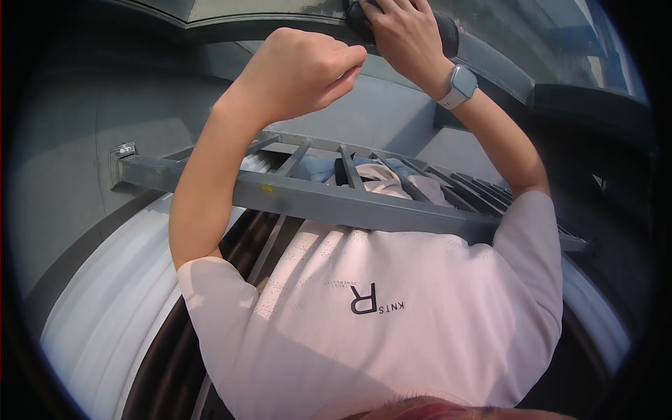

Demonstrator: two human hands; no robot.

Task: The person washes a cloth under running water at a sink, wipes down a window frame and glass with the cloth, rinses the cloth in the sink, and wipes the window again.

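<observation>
At the top of the head view, my right hand (408, 36) lies over a black oblong object with rounded ends (449, 36), held up against the window glass (490, 21). Its fingers bend over the object and run partly out of the picture. I cannot tell the object's exact kind. My left hand (302, 73) is raised to the left of it, closed in a fist with thumb and forefinger pressed together. Whatever it may hold is hidden inside the fingers. A pale smartwatch (462, 85) sits on my right wrist.
A grey metal railing with bars (336, 204) crosses right in front of my chest. White curtain (115, 280) and dark brown curtain (178, 350) hang at the left. A dark window frame (266, 29) spans the top, above a grey wall (140, 105).
</observation>
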